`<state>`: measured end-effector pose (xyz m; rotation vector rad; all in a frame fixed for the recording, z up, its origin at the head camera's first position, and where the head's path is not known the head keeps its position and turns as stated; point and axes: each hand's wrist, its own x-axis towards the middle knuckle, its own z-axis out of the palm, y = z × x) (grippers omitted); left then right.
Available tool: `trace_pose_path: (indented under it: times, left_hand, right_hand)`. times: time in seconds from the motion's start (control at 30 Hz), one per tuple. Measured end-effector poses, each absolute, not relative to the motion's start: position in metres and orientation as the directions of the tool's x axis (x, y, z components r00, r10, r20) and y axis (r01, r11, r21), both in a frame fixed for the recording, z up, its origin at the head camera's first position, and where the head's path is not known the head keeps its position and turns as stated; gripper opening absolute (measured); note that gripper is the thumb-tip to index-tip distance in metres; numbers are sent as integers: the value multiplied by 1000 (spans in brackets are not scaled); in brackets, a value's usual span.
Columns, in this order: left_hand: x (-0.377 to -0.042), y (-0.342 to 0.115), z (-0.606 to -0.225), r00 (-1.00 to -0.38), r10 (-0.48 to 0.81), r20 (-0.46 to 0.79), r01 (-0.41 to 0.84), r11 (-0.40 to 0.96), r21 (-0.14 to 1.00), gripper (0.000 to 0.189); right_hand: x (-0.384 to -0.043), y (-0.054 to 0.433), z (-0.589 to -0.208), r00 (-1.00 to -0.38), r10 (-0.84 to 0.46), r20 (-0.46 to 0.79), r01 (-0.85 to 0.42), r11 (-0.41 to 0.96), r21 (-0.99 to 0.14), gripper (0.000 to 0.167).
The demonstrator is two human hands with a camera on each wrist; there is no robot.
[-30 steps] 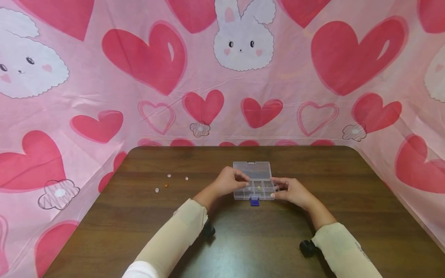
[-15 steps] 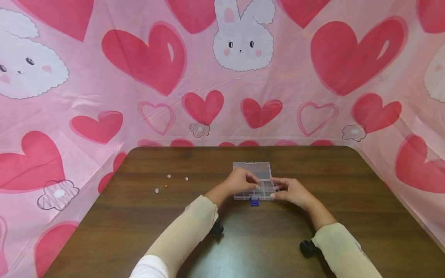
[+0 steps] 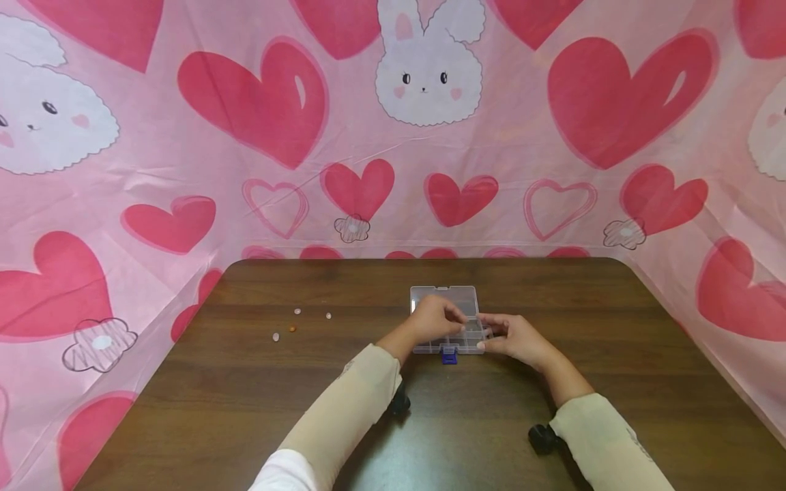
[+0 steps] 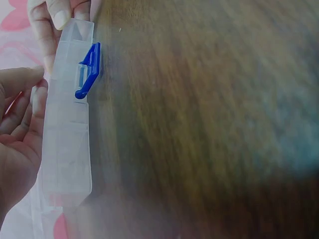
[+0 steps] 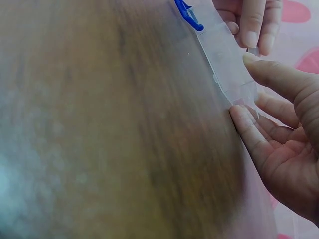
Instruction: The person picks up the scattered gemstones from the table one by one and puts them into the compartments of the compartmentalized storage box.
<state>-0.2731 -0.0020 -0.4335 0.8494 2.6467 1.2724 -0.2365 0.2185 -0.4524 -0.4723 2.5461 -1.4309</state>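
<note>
A clear plastic compartment box (image 3: 468,346) lies on the table with its lid (image 3: 462,296) raised at the back. Its blue latch (image 3: 449,358) hangs at the front. My left hand (image 3: 432,319) is over the compartments, thumb and fingertips together. In the right wrist view a small pale piece (image 5: 253,51) shows at those fingertips; its kind is unclear. My right hand (image 3: 517,337) grips the box's right end, thumb at the front wall and fingers farther back. The left hand hides part of the inside.
Several small pieces lie on the table at the left: pale ones (image 3: 275,337) and an orange one (image 3: 293,329). The brown wooden table (image 3: 467,423) ends at a pink heart-and-rabbit cloth (image 3: 503,136) behind.
My left hand has moved right across the box, from its left compartments toward the right ones. My right hand and the box have stayed put.
</note>
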Motion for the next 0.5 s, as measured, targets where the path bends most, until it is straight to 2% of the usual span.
trace_pose_path:
  times: [0.5]
  left_hand:
    - [-274,3,-436,-870,472,142,416,550,724,7]
  right_hand:
    - [-237,219,-451,-934,-356,-15,-174,491,-854,64]
